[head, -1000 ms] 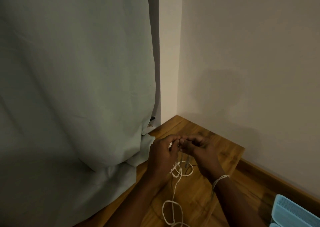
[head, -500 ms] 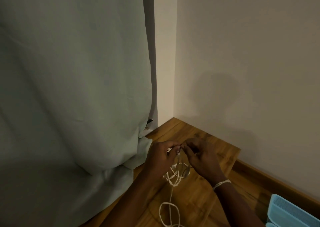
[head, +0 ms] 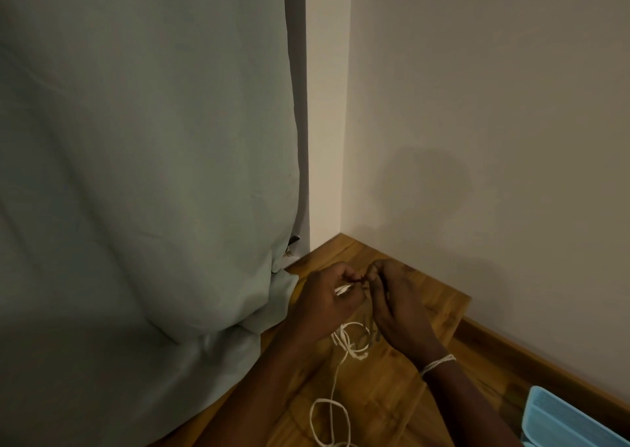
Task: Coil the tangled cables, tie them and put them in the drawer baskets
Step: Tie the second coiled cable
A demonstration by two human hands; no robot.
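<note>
The cable (head: 344, 361) is thin, white and limp: light, soft, with no stiffness to hold a shape, so it will likely sag and re-tangle wherever it is left loose. It looks smooth enough to slip through a weak pinch. The best hold is probably right at the knotted bunch, gripping either side of a crossing and working slack through, rather than pulling on the long tail.

It hangs over the wooden top (head: 426, 296) near the corner of the wall (head: 477, 140), beside the curtain (head: 136, 174). The left hand (head: 329, 298) has its fingers curled, with a short white stretch of cable showing between thumb and forefinger. The right hand (head: 395, 305) meets it fingertip to fingertip, fingers bent and drawn together as if pinching the same spot; the light is dim, so whether the right fingertips actually close on the cable cannot be told for sure.

Below the hands a small tangle of loops dangles between the wrists, and a single strand drops to a bigger loop lying on the wood at the lower edge. A blue basket (head: 576, 419) sits well apart, at the right.
</note>
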